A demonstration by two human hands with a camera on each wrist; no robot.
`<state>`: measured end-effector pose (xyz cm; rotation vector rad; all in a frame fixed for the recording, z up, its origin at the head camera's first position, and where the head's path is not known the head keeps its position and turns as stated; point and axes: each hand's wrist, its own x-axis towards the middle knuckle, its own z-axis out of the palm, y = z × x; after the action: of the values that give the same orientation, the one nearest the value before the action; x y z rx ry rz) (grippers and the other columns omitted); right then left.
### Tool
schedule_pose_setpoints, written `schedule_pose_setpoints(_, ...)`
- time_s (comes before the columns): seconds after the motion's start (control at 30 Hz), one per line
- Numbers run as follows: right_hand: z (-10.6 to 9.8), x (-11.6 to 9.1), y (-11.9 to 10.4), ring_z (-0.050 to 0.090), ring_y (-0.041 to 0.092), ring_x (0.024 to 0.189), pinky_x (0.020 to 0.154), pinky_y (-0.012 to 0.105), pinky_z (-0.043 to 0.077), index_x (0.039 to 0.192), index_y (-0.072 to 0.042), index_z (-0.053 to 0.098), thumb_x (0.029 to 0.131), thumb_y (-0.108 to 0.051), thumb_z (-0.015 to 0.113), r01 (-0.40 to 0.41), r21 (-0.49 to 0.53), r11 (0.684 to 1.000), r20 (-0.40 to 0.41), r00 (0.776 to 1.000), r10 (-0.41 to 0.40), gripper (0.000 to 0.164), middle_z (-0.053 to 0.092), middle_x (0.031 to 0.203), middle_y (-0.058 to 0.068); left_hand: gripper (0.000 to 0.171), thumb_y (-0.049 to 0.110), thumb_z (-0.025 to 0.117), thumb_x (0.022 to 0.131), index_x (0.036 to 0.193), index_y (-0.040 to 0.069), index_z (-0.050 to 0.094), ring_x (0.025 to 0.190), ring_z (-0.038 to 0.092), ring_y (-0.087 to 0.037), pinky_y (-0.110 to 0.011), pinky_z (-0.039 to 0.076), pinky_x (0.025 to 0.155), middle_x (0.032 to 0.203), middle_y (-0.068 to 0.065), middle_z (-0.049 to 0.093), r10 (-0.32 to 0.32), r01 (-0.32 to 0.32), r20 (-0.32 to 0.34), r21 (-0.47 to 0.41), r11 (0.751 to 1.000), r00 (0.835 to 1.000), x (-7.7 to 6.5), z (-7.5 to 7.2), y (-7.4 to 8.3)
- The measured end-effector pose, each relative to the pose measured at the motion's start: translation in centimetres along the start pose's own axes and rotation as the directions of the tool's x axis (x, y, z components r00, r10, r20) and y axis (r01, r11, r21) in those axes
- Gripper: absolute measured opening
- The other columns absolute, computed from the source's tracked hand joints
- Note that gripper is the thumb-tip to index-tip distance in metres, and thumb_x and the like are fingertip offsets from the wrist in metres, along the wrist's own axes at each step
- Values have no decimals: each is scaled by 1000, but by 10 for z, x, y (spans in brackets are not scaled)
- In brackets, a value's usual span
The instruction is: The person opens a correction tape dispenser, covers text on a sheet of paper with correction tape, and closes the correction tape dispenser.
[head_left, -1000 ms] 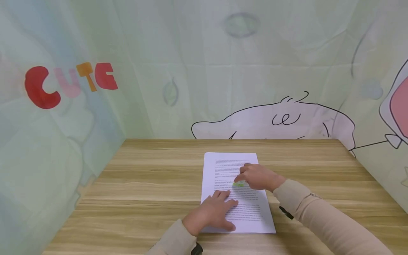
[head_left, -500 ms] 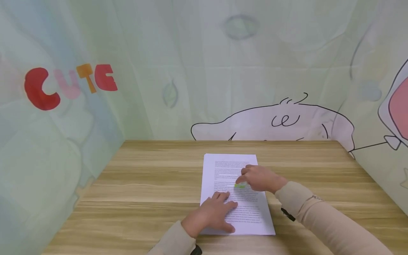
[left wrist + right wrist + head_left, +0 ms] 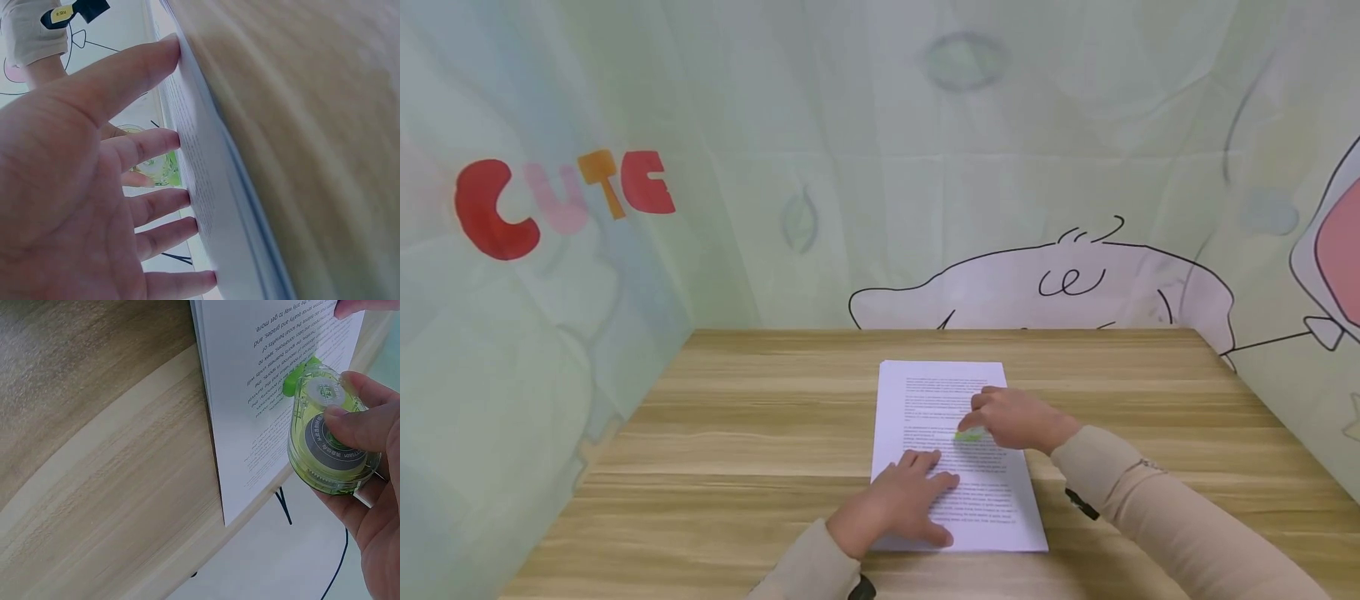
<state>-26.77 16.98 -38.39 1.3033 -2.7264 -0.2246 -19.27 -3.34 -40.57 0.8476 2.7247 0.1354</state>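
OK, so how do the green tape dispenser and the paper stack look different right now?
The green tape dispenser is see-through and rounded; the paper stack is white and rectangular. The dispenser is gripped in the right hand; the stack lies flat on the table under the left hand. The dispenser is much smaller than the stack. Both carry printed lettering.

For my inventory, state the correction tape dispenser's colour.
Correction tape dispenser: translucent yellow-green, clearest in the right wrist view.
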Motion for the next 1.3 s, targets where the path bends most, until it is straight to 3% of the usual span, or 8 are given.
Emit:
schedule_pose_setpoints(0.33,-1,-3,1,63,18,89,81,32,53,104,-27,70,79,2,62,2,11,1000,-9,1000,-2,39,68,94,-1,70,53,70,71,133,32,47,132,33,-25,-48,39,100,147,-5,34,3,-3,-7,3,1000,1000,0,0,-1)
schedule_pose_setpoints(1.3,1,-7,5,63,20,92,84,35,53,105,-28,70,81,2,61,-25,18,1000,21,999,25,40,67,98,1,70,53,70,71,133,32,47,132,33,-26,-48,39,101,147,-5,34,3,-3,-8,-7,1000,1000,-1,-1,0)
